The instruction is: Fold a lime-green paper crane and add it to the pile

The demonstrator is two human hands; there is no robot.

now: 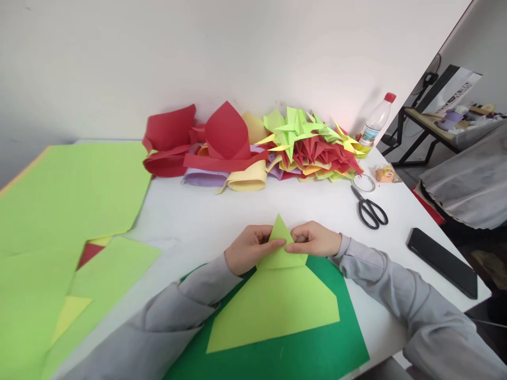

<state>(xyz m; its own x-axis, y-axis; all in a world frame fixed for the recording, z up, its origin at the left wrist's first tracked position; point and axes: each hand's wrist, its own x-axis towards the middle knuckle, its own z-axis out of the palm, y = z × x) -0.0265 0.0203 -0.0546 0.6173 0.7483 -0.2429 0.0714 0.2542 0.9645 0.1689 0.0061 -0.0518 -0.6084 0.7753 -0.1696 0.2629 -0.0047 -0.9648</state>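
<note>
A light green sheet of paper (273, 309) lies on a dark green mat (348, 338), its far end folded into a pointed tip. My left hand (253, 245) pinches the left side of that folded part, thumb on top. From the right, my right hand (315, 239) grips the opposite side, its thumb and fingers closed on the paper close to my left thumb. The fingers under the paper are partly hidden. Below the fold the sheet widens and rests flat on the mat.
Large light green sheets (79, 195) cover the left. Behind stand red folded paper shapes (226, 132) and a pile of spiky folded paper (309, 142). To the right are scissors (370, 210), a bottle (374, 126), a small wrapped snack (385, 173) and a black phone (442, 262).
</note>
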